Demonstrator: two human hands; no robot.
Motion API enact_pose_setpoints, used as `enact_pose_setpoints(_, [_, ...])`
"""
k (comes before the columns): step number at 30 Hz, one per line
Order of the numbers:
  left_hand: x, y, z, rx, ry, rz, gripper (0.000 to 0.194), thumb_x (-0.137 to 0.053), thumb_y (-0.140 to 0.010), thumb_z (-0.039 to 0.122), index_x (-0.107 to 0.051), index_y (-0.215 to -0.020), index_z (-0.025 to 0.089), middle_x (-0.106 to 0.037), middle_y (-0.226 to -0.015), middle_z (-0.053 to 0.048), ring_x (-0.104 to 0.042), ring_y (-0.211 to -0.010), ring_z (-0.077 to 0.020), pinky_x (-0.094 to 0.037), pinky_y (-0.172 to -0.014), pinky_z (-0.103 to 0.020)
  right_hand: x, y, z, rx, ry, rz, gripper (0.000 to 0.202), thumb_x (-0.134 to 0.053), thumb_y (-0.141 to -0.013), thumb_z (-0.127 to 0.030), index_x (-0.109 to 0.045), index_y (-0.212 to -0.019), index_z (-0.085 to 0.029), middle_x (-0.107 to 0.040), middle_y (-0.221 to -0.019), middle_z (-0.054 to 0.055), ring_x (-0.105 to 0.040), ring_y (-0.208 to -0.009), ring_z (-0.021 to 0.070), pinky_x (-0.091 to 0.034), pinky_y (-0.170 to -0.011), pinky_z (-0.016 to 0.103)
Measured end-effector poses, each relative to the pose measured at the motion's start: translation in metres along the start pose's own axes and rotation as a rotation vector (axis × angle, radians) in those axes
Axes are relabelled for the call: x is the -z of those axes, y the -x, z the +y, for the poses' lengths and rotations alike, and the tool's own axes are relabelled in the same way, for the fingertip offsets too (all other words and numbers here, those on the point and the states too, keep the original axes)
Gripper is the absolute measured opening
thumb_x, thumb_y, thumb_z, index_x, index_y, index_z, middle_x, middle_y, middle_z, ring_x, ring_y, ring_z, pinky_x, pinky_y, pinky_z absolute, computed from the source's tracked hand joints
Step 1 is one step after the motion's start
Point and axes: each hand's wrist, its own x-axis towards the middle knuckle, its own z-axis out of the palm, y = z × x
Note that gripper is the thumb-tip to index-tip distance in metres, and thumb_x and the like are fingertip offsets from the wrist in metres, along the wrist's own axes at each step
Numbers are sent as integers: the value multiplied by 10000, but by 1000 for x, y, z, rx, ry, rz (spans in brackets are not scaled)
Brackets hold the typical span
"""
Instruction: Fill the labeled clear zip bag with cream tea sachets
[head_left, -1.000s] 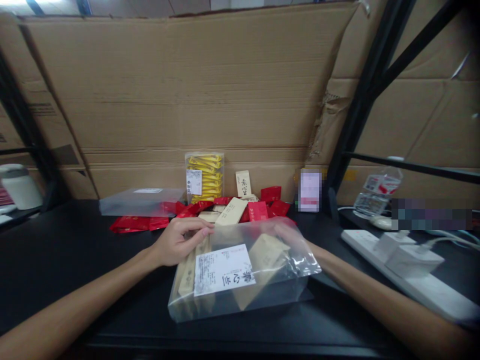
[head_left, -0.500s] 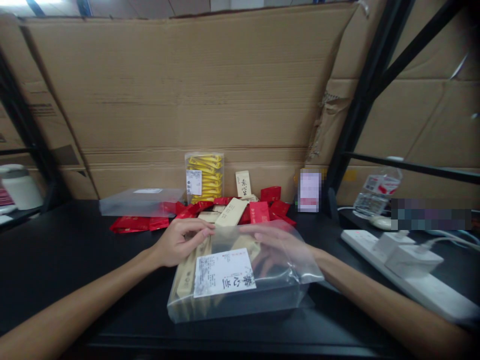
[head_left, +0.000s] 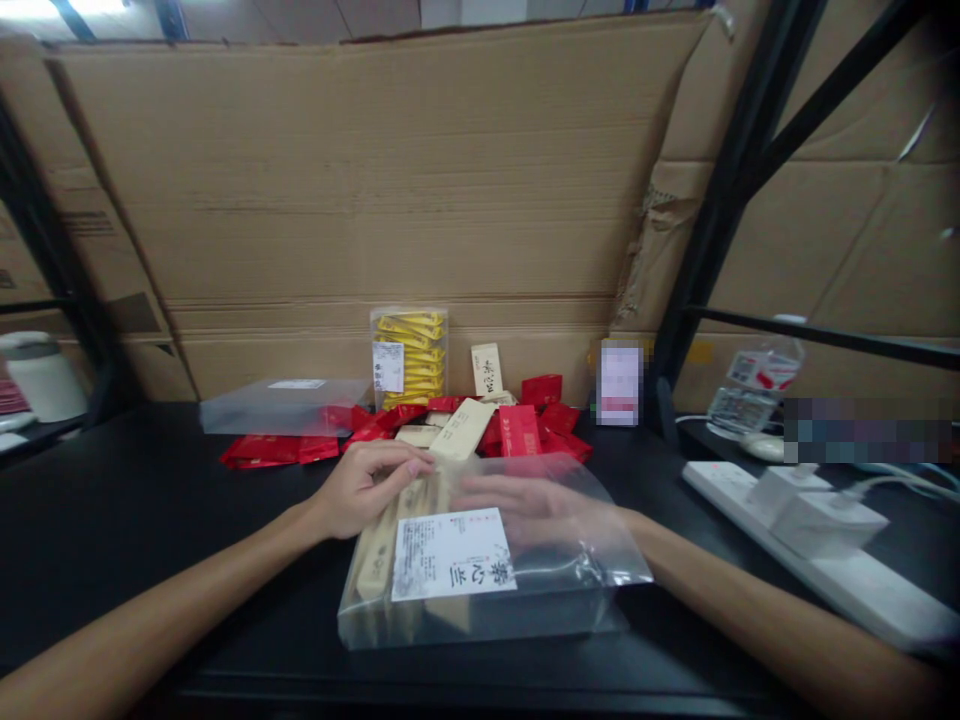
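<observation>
A clear plastic box (head_left: pixel 540 615) with a white label (head_left: pixel 454 553) of dark characters lies on the black desk in front of me. Beige packets (head_left: pixel 375 560) stand in a row along its left side. At the box's far left edge, my left hand (head_left: pixel 367 490) is closed, thumb and fingers gripping the rim. My right hand (head_left: pixel 540 508) reaches in from the right and shows through the clear plastic. Its fingers lie stretched out to the left, near the packets, with nothing visible in them. Behind the box, a beige packet (head_left: pixel 463 428) rests on red packets (head_left: pixel 520 430).
A box of yellow packets (head_left: pixel 412 355) stands against the cardboard wall. Left of it lies another clear box (head_left: pixel 281 407). On the right are a white power strip (head_left: pixel 810 560) with plugs and a water bottle (head_left: pixel 757 380). A white cup (head_left: pixel 45 375) stands at far left.
My right hand has moved left and down inside the box. The beige piece under its fingers has left that spot. My left hand stays at the rim.
</observation>
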Motion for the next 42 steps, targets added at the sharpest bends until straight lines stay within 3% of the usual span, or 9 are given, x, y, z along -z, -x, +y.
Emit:
enact_pose_setpoints(2, [-1, 0, -1, 25, -14, 6, 260, -542, -1052, 287, -778, -1104, 189, -782, -1136, -95, -718, -1067, -230, -547, -941, -359, 0, -2, 4, -1, 120, 68, 523, -798, -905, -364, -641, -1385, -225, -692, -1367, 134, -698, -1197, 272, -583, -973, 430])
enact_pose_setpoints(4, [-1, -1, -1, 62, -44, 26, 260, -537, -1054, 318, -741, -1153, 191, -756, -1165, -97, -686, -1105, -244, -522, -979, -387, -3, -3, 6, 29, 221, 147, 434, -781, -913, -413, -701, -1274, -186, -760, -1209, 121, -745, -1069, 250, -599, -933, 420])
enact_pose_setpoints(10, [-2, -2, -2, 167, -50, 10, 310, -530, -1051, 392, -648, -1267, 204, -687, -1241, -107, -625, -1188, -279, -492, -1033, -429, -19, -3, -4, 152, 609, 275, 369, -705, -964, -443, -719, -1256, -218, -755, -1244, 93, -710, -1153, 262, -543, -1051, 468])
enact_pose_setpoints(15, [-2, -4, 2, 207, 33, -64, 302, -531, -1054, 374, -647, -1285, 218, -692, -1298, -89, -635, -1220, -268, -494, -1060, -413, -19, 1, -8, 225, 877, 211, 387, -664, -990, -404, -691, -1337, -233, -732, -1302, 103, -693, -1187, 275, -536, -1059, 472])
enact_pose_setpoints(20, [-1, -6, 0, 247, 49, -124, 346, -557, -1040, 389, -669, -1318, 215, -704, -1342, -99, -656, -1239, -277, -514, -1067, -429, -14, 2, -4, 259, 909, 175, 414, -649, -1004, -358, -640, -1402, -246, -705, -1361, 94, -672, -1237, 263, -514, -1087, 445])
enact_pose_setpoints(27, [1, -7, -2, 227, 52, -164, 343, -577, -1036, 391, -721, -1314, 248, -707, -1370, -90, -663, -1257, -287, -506, -1097, -457, -18, -1, -11, 302, 1036, 128, 319, -613, -1017, -318, -706, -1309, -229, -731, -1275, 95, -680, -1171, 246, -533, -1031, 422])
enact_pose_setpoints(33, [0, -8, 0, 244, 88, -145, 320, -586, -1027, 364, -737, -1286, 251, -725, -1338, -88, -672, -1247, -283, -512, -1089, -450, -17, 1, -10, 242, 1076, 191, 306, -644, -987, -294, -702, -1273, -200, -749, -1210, 92, -701, -1102, 254, -546, -996, 419])
enact_pose_setpoints(37, [-2, -9, -1, 243, 117, -125, 291, -603, -1014, 325, -748, -1251, 241, -747, -1289, -83, -691, -1204, -270, -539, -1044, -421, -15, 2, -8, 264, 1078, 159, 401, -688, -964, -315, -649, -1353, -227, -716, -1295, 92, -673, -1180, 263, -521, -1048, 428])
enact_pose_setpoints(42, [-3, -8, -1, 241, 123, -108, 279, -615, -1006, 321, -750, -1231, 227, -754, -1262, -88, -695, -1181, -264, -538, -1034, -411, -11, 1, -3, 287, 1091, 142, 637, -667, -990, -359, -436, -1579, -291, -580, -1506, 107, -563, -1353, 279, -459, -1136, 478])
